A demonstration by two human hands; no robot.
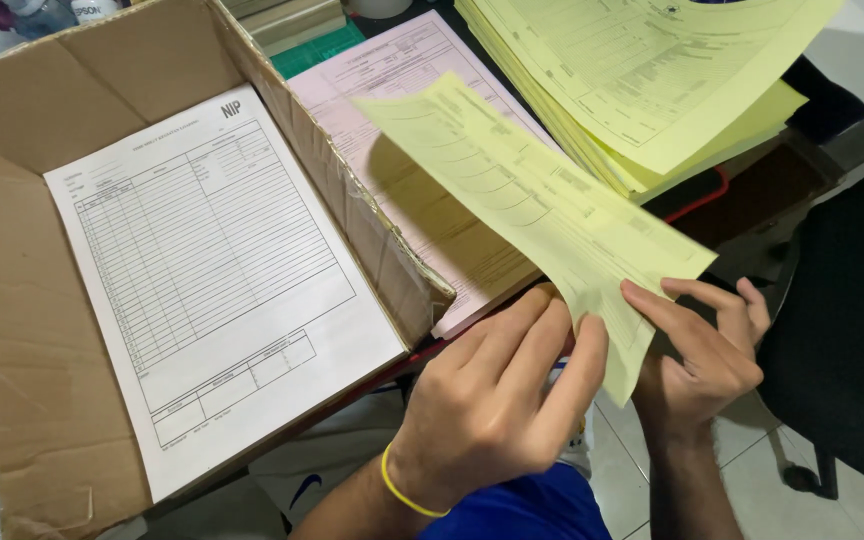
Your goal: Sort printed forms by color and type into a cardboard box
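Currently one yellow form (542, 205) is pinched at its near corner between the left hand (492, 400) and right hand (702, 350) (both grasping it); it is best peeled singly, kept uncreased.

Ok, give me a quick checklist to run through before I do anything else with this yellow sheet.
1. Left hand gripping the yellow sheet: ok.
2. Right hand fingers on its lower edge: ok.
3. Only one sheet held: cannot tell.
4. Cardboard box open, white form lying flat inside: ok.
5. Pink form flat beside the box: ok.
6. Yellow stack squared up: not ok, sheets fan out at its edge.
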